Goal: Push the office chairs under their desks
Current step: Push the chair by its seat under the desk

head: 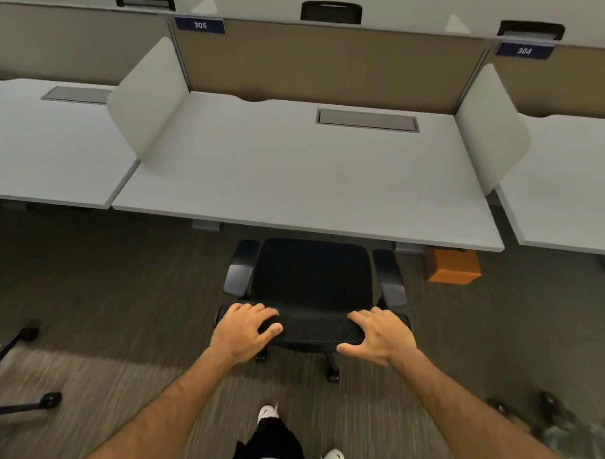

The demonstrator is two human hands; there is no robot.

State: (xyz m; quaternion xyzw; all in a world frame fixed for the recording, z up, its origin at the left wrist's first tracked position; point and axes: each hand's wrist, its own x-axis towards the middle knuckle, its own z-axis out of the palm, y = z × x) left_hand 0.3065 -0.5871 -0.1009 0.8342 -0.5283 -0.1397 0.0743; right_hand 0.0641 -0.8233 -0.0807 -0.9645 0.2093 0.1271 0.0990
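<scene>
In front of the white desk (296,174), w/ the "305" label (200,25) on the tan partition (327,63) behind it, a black office chair (313,277) sits facing the desk, its seat front right at or just under the desk's near edge, most of the seat and both armrests out in the open. Left hand (244,332) rests on the left end of the mesh backrest top, fingers curled over the rim, thumb along the near side, so gripping the chair back. Right hand (381,335) lies on the right end, fingers spread flat over the top, thumb out toward center; looks more like pressing than clasping, not closed round it. Orange box (452,265) on the carpet (120,291) under the desk's right side, near the chair's right armrest but apart. Grey cable hatch (366,120) set in the desktop, toward the back. White side screens split this desk from neighbours; "304" label (524,50) to the right. Another chair's base legs w/ casters (50,399) show at left edge. Person's white shoes (267,413) visible below.
</scene>
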